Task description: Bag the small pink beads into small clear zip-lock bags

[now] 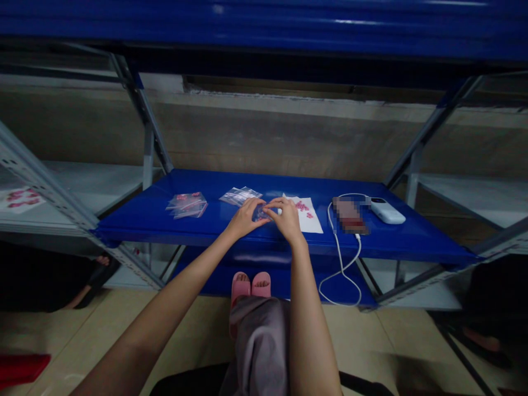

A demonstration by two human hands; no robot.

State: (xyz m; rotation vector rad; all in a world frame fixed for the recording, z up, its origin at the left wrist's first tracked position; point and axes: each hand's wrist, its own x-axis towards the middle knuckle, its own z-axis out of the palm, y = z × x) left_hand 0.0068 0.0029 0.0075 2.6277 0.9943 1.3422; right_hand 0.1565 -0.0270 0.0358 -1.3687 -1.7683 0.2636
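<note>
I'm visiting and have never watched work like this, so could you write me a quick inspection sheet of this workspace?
Surface: blue shelf in a grey metal rack.
Job's things: small clear bag; left pile of clear bags; middle pile of clear bags; white paper with pink bits.
Clutter: blurred flat object; white power bank.
Hands: left hand and right hand both pinch the small clear bag.
Cables: white cable loops over the shelf's front edge.
Surroundings: concrete wall; tiled floor; pink slippers.
</note>
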